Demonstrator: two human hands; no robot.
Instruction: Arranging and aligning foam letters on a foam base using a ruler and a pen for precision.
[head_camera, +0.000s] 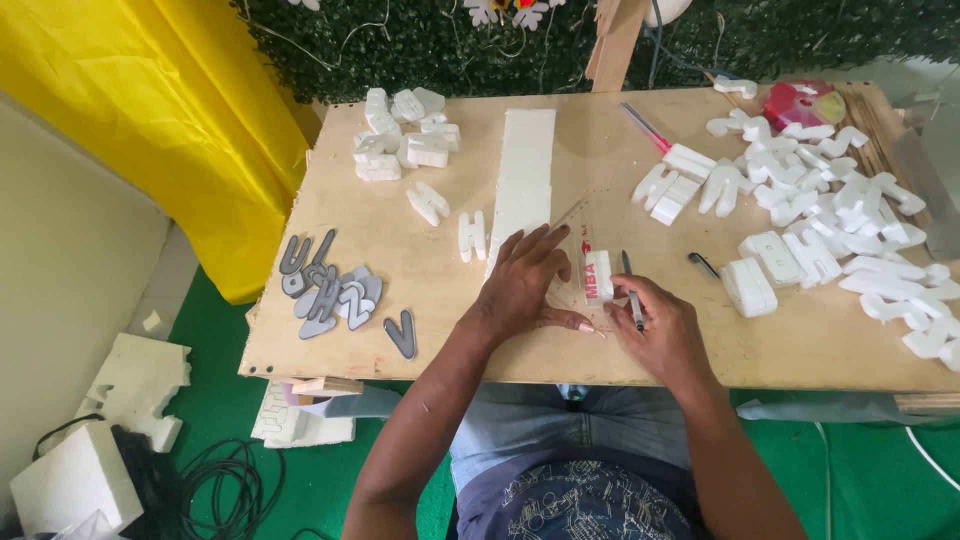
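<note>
Grey letter cutouts (330, 293) (heaped), yellow sheet (150, 110), black cable (215, 490).

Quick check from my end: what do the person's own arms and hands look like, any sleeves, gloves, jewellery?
Both arms are bare from the lower frame edge to the fingers: no sleeves, no gloves. The left hand and the right hand show no watch, band or ring that I can make out. The nails look short. Below the arms, a dark patterned top and light blue-grey trousers.

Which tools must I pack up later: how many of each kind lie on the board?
Pens: 3 (held pen in the right hand, black pen, pink pen)
Clear set square: 1
Total: 4
</note>
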